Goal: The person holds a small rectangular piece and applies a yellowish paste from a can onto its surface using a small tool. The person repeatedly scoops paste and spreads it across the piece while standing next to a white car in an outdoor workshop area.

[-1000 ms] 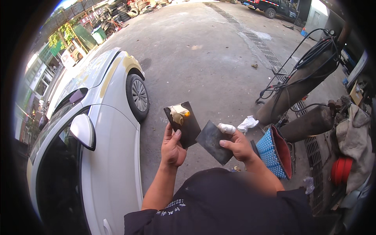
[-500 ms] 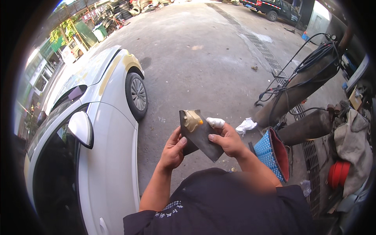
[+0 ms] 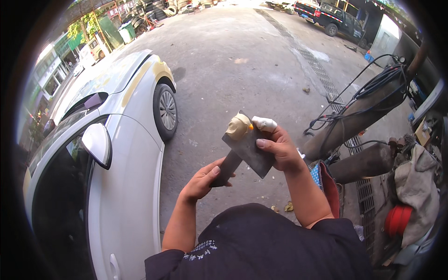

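My left hand grips a dark flat putty spreader, thumb on top. A second dark, square-cornered spreader is pinched in my right hand, its near corner pointing toward me. The two spreaders overlap, with the right one over the left. A lump of beige putty sits at their far end, with a small orange dab on its right edge. The overlap hides which spreader bears all of it. White wrapping covers a finger of my right hand.
A white car with beige patches on its front fender stands close on my left. To the right lie dark gas cylinders with coiled black hoses, a blue-and-red bag, a red reel and grey cloth. A drain grate crosses the concrete.
Both spreaders have tilted and shifted, the right one moving up and right. More of the left spreader shows. The putty is now a rounder lump, farther from me.
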Available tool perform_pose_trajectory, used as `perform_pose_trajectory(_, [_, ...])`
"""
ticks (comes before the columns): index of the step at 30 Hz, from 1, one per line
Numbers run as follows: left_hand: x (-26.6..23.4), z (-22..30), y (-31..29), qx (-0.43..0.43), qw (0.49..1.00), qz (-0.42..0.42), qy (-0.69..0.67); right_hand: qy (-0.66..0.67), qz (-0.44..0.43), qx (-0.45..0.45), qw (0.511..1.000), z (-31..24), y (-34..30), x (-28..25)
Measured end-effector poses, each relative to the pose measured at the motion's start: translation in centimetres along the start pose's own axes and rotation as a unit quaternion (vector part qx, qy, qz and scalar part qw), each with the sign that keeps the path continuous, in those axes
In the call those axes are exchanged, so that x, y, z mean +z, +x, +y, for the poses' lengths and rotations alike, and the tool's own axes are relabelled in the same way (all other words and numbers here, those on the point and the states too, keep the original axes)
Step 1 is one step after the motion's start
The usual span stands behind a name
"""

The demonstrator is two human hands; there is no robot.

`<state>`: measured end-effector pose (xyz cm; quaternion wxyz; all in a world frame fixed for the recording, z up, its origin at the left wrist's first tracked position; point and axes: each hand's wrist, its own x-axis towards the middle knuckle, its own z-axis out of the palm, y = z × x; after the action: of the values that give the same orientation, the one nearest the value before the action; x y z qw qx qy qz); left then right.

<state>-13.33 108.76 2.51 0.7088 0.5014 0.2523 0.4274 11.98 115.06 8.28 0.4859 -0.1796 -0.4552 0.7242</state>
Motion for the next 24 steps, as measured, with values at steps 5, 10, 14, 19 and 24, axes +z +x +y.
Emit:
perform_pose_trajectory(5, [0.1, -1.7, -1.0, 0.034, 0.939, -0.062, -0.337, -0.196, -0.214, -0.15, 0.945, -2.6, 0.6, 2.0])
perform_pose_trajectory(10, [-0.3, -3.0, -1.3, 0.062, 0.891, -0.157, -0.421, -0.301, -0.267, -0.087, 0.911, -0.7, 0.6, 2.8])
perform_pose_trajectory(14, [0.1, -3.0, -1.9, 0.068, 0.892, -0.121, -0.431, -0.428, -0.232, -0.027, 0.873, -0.4, 1.6, 1.5])
perform_pose_trajectory(19, [1.0, -2.3, -1.0, 0.117, 0.935, 0.065, -0.329, -0.589, -0.006, -0.063, 0.806, -1.0, 2.8, 4.0])
perform_pose_trajectory(24, [0.4, -2.6, -0.5, 0.177, 0.955, 0.183, -0.151, -0.627, -0.124, -0.12, 0.759, 1.2, 1.8, 7.9])
